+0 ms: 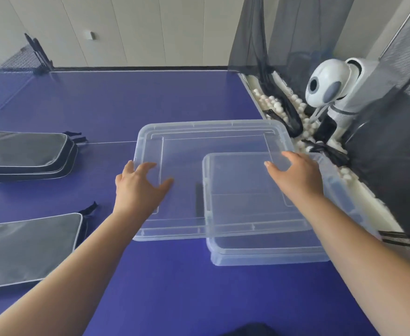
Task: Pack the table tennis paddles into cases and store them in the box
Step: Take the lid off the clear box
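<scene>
A clear plastic box (266,255) stands on the blue table tennis table (102,105) at the right. Its clear lid (199,141) lies shifted to the left, half over the box and half over the table. My left hand (138,183) rests on the lid's left part with its fingers spread. My right hand (293,175) lies on the lid's right part, fingers extended. Two dark grey paddle cases (24,154) lie stacked at the far left and a third case (29,248) lies nearer. No paddle is in sight.
A white ball-feeding machine (329,86) stands past the table's right end inside a dark catch net (392,154), with many white balls (281,105) in its tray. The table's own net (10,61) runs at the far left.
</scene>
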The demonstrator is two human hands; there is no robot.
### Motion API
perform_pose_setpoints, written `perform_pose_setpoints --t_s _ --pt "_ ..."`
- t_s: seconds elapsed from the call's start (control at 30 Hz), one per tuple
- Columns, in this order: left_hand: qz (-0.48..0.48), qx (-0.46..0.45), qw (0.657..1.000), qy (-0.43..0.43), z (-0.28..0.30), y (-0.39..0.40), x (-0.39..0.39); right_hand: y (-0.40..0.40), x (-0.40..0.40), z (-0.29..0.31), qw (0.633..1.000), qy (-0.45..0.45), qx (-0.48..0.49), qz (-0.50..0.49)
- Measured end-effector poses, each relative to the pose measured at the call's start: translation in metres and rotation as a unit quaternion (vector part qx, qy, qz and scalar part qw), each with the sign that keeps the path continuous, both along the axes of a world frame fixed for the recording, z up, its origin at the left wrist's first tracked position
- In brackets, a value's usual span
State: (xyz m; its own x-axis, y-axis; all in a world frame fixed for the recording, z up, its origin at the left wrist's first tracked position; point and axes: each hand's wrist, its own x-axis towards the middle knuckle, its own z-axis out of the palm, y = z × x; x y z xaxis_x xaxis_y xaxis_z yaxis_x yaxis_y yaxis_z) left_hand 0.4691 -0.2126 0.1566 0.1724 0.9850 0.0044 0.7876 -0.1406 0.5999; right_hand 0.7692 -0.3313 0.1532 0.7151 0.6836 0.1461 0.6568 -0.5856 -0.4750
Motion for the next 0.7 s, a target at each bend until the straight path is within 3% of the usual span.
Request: perform_pose_setpoints --t_s 0.33,0.7 --pt "-0.024 0.02 0.999 0.022 0.018 0.115 -0.105 0.107 -0.09 0.003 0.998 0.042 0.02 0.034" --pt "0.029 -0.04 0.998 -0.026 -0.005 0.243 -0.125 0.232 -0.099 0.0 0.993 0.098 0.01 0.071"
